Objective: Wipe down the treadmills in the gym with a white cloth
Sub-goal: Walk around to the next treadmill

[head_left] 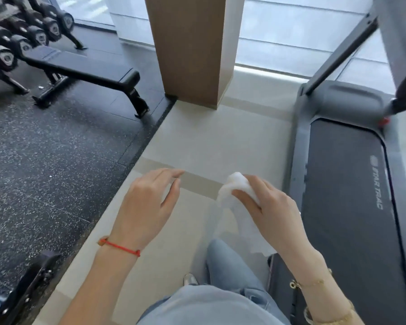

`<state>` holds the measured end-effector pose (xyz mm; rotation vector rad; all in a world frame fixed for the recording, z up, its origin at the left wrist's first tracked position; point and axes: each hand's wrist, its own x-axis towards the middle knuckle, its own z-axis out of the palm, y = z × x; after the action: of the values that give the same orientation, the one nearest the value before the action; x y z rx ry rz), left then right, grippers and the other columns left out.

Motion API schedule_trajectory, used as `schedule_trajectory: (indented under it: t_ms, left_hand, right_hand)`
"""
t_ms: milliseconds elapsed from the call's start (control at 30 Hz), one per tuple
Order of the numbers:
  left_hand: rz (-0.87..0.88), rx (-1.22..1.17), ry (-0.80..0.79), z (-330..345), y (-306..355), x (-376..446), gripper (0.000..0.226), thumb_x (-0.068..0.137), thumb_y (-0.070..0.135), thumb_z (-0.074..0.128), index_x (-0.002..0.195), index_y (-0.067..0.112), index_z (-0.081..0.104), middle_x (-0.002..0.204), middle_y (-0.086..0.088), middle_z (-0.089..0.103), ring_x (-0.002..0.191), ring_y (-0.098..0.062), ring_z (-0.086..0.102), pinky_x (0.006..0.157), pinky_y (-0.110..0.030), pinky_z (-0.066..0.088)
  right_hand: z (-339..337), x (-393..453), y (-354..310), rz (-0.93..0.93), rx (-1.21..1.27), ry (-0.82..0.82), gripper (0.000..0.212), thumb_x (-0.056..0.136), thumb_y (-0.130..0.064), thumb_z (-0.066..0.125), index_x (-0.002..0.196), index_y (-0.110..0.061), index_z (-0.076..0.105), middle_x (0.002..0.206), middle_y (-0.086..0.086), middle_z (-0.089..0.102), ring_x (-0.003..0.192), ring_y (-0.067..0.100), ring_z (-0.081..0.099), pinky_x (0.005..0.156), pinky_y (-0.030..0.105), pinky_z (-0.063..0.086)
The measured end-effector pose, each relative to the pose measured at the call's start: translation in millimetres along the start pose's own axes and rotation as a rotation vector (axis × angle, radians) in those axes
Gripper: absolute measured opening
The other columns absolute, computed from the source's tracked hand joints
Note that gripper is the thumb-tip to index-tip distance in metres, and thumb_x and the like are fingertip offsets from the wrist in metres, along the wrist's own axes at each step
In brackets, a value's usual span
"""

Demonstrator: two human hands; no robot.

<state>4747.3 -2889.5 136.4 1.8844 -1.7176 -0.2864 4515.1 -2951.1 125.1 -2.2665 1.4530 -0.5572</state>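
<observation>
We see two hands over the pale floor (197, 146). Our left hand (148, 202) hangs empty, fingers loosely extended. Our right hand (267, 207) pinches one white cloth (238, 191), bunched at the top and trailing down. One treadmill (345, 179) lies at three o'clock, just beside the cloth but apart from it. At ten o'clock stand one black bench (85, 69) and one dumbbell rack (21, 36); one wooden pillar (190, 48) rises at twelve.

Single head-worn view, wide-angle, aimed forward and down. Both hands near, low in frame; floor (197, 146) below, treadmill (347, 184) along right edge.
</observation>
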Motion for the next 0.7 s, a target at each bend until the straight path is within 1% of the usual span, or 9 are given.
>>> schedule_trajectory:
  t_ms: [67,133,167,233,300,400,533,667,700]
  left_hand:
    - [0.048,-0.014,-0.029,10,-3,38,0.030,0.097,0.026,0.047,0.118,0.017,0.067,0.114,0.006,0.068,0.107,-0.015,0.062,0.095,-0.036,0.046]
    - [0.100,-0.022,-0.057,21,-5,78,0.029,0.097,0.024,0.048,0.118,0.017,0.067,0.112,0.005,0.069,0.105,-0.015,0.063,0.095,-0.030,0.044]
    - [0.125,-0.028,-0.072,28,-5,99,0.027,0.098,0.023,0.049,0.117,0.016,0.067,0.112,0.005,0.069,0.105,-0.015,0.063,0.094,-0.029,0.043]
    - [0.169,-0.044,-0.101,42,-1,143,0.027,0.098,0.023,0.049,0.118,0.016,0.066,0.112,0.005,0.068,0.106,-0.016,0.063,0.094,-0.034,0.046]
    - [0.221,-0.065,-0.105,58,8,188,0.028,0.098,0.023,0.049,0.118,0.015,0.067,0.112,0.005,0.069,0.105,-0.016,0.064,0.092,-0.039,0.050]
    - [0.293,-0.106,-0.114,84,29,257,0.025,0.099,0.019,0.051,0.118,0.013,0.067,0.112,0.002,0.069,0.103,-0.018,0.065,0.088,-0.042,0.053]
    - [0.384,-0.156,-0.135,116,66,343,0.029,0.098,0.025,0.047,0.117,0.015,0.067,0.113,0.003,0.068,0.105,-0.019,0.064,0.090,-0.042,0.052]
    - [0.489,-0.186,-0.158,148,99,415,0.029,0.098,0.023,0.048,0.116,0.013,0.067,0.110,0.003,0.069,0.103,-0.020,0.065,0.088,-0.044,0.051]
    - [0.516,-0.193,-0.170,155,106,431,0.028,0.098,0.022,0.049,0.116,0.012,0.067,0.110,0.002,0.069,0.102,-0.021,0.065,0.087,-0.045,0.051]
  right_hand:
    - [-1,26,8,0.045,-0.001,0.047,0.045,0.091,-0.057,0.038,0.115,-0.026,0.058,0.097,-0.011,0.066,0.073,0.022,0.060,0.060,0.033,0.045]
    - [-3,54,19,0.073,-0.013,0.095,0.039,0.093,-0.053,0.043,0.115,-0.026,0.059,0.096,-0.012,0.066,0.072,0.020,0.060,0.059,0.031,0.042]
    - [-4,68,25,0.086,-0.022,0.117,0.037,0.093,-0.052,0.045,0.114,-0.025,0.059,0.095,-0.012,0.066,0.071,0.019,0.060,0.058,0.030,0.040]
    - [-9,96,42,0.126,-0.031,0.153,0.037,0.093,-0.052,0.044,0.113,-0.024,0.060,0.095,-0.012,0.066,0.071,0.018,0.059,0.058,0.030,0.042]
    - [-18,125,59,0.154,-0.042,0.182,0.042,0.093,-0.053,0.041,0.113,-0.021,0.061,0.095,-0.011,0.067,0.072,0.019,0.061,0.060,0.035,0.049]
    - [-37,170,89,0.186,-0.064,0.217,0.046,0.093,-0.053,0.039,0.113,-0.019,0.062,0.096,-0.008,0.067,0.074,0.020,0.063,0.063,0.038,0.052]
    - [-67,223,130,0.232,-0.099,0.275,0.050,0.092,-0.056,0.034,0.115,-0.020,0.061,0.098,-0.009,0.068,0.075,0.019,0.064,0.063,0.035,0.051]
    - [-91,267,168,0.319,-0.144,0.336,0.046,0.093,-0.055,0.036,0.117,-0.024,0.061,0.099,-0.013,0.067,0.075,0.015,0.063,0.061,0.026,0.043]
    - [-96,276,176,0.343,-0.155,0.352,0.046,0.093,-0.055,0.037,0.117,-0.024,0.061,0.099,-0.013,0.067,0.074,0.014,0.063,0.061,0.025,0.043]
